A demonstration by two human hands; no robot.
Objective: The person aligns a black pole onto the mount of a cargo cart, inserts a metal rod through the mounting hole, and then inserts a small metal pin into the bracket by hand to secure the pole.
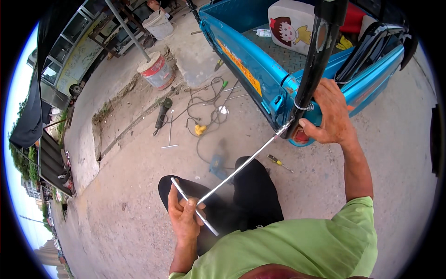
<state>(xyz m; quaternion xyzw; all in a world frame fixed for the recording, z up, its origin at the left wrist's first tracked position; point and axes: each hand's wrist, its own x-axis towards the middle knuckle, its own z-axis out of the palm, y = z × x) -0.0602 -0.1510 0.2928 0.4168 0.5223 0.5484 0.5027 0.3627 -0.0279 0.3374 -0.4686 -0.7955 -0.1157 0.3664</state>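
Observation:
My left hand [185, 216] is closed around the crossbar of a long silver T-handle wrench [241, 166]. The shaft slants up to the right, and its tip meets the foot of a thick black pole [310, 69], just below a wire loop [304, 107]. The pole stands at the corner of a blue vehicle cargo bed [253, 60]. My right hand [332, 114] grips the pole from the right, thumb near the wrench tip, fingertips partly hidden behind it. A red tail lamp [300, 136] sits beneath that corner.
On the concrete lie a yellow-handled screwdriver [278, 162], a blue power drill [217, 166], a dark green angle grinder [162, 114], a second T-handle wrench [170, 132] and tangled cable with a yellow connector [200, 129]. A paint bucket [157, 70] holds a grey post. A cartoon-printed cushion [285, 28] rests in the bed.

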